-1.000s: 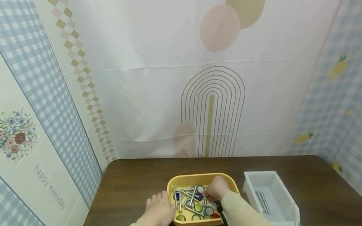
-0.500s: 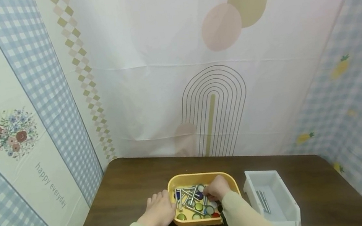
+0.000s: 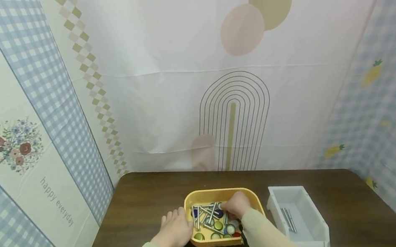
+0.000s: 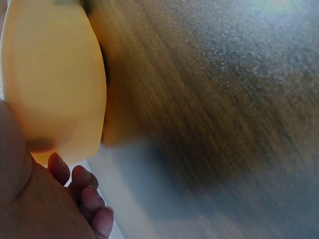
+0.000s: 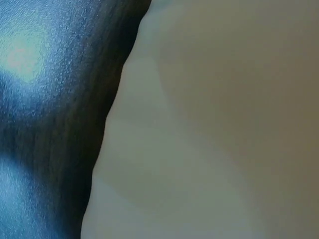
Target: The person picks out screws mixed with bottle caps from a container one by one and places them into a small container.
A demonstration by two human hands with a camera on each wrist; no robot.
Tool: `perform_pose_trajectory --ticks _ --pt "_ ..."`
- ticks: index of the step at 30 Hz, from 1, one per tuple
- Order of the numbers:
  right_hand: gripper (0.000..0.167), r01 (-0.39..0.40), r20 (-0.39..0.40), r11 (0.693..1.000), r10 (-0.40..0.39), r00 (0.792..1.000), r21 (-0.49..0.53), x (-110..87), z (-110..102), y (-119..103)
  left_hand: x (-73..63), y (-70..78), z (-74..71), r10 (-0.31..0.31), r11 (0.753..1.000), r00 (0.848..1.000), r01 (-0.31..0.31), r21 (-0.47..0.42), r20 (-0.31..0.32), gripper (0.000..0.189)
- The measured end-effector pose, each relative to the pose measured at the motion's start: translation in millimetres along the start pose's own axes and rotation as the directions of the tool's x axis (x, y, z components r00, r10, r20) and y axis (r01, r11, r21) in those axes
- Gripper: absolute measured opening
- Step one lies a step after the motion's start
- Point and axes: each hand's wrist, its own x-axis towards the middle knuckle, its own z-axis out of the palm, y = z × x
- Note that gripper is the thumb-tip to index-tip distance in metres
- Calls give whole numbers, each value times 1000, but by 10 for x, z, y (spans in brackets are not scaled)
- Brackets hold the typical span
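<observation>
A yellow tray (image 3: 211, 192) holds silver bolts (image 3: 210, 228) and coloured bottle caps (image 3: 217, 225). My left hand (image 3: 176, 230) rests against the tray's left side, its fingers relaxed. In the left wrist view the left hand's fingertips (image 4: 92, 196) lie beside the tray's wall (image 4: 55, 84). My right hand (image 3: 238, 205) reaches into the tray's right part, fingers bent down among the contents near a pale cap at the back. Its fingertips are largely hidden, so I cannot tell whether they pinch anything. The right wrist view shows only a blurred pale surface and tabletop, without the hand.
To the right stands a white bin (image 3: 315, 218) with a few bolts (image 3: 289, 220) lying in it. Both containers are on a dark wooden table (image 3: 146, 189). Patterned cloth (image 3: 166, 115) hangs behind and at both sides.
The right hand's fingers have shifted slightly left over the contents. A cap at the front right of the tray looks brighter and a little moved. The left hand stays against the tray.
</observation>
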Motion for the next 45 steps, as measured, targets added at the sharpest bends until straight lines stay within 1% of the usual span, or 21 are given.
perform_pose_trajectory --ticks 5,10,13,17,21,23,26,32,36,39,42,45 --pt "14 -13 34 997 10 999 77 -8 -48 4 31 -11 53 -2 1000 1000 3 24 -26 29" --pt "15 -41 51 990 35 998 137 14 -100 29 -4 45 -18 -8 1000 1000 8 4 9 30" --pt "15 -50 45 988 44 998 145 31 -118 47 -6 27 -4 -4 1000 1000 4 3 6 30" --pt "10 -44 51 985 36 998 166 27 -153 64 -9 18 8 3 1000 1000 -3 12 -9 31" --pt "8 -56 74 981 43 996 186 16 -210 64 -27 66 -47 -11 1000 1000 11 22 19 29" --pt "8 -61 90 981 44 995 185 13 -244 62 -27 68 -56 -15 1000 999 15 22 34 30" --pt "8 -63 119 981 41 992 183 9 -304 59 -20 59 -60 -16 1000 999 16 13 37 29" --pt "21 -24 186 989 -3 983 144 -43 -492 19 -10 39 -41 -9 1000 1000 8 16 27 30" --pt "21 -2 213 988 -30 977 152 -94 -654 -6 -8 29 -33 -7 1000 1000 6 20 23 30" --pt "16 2 208 984 -40 977 179 -117 -765 -4 -8 22 -32 -9 1000 1000 9 23 16 30" --pt "14 0 184 986 -31 983 166 -122 -869 14 -2 13 -28 -11 1000 1000 11 22 17 31" --pt "17 -7 156 992 -13 988 125 -112 -967 52 9 0 -17 -12 1000 1000 12 22 26 31"
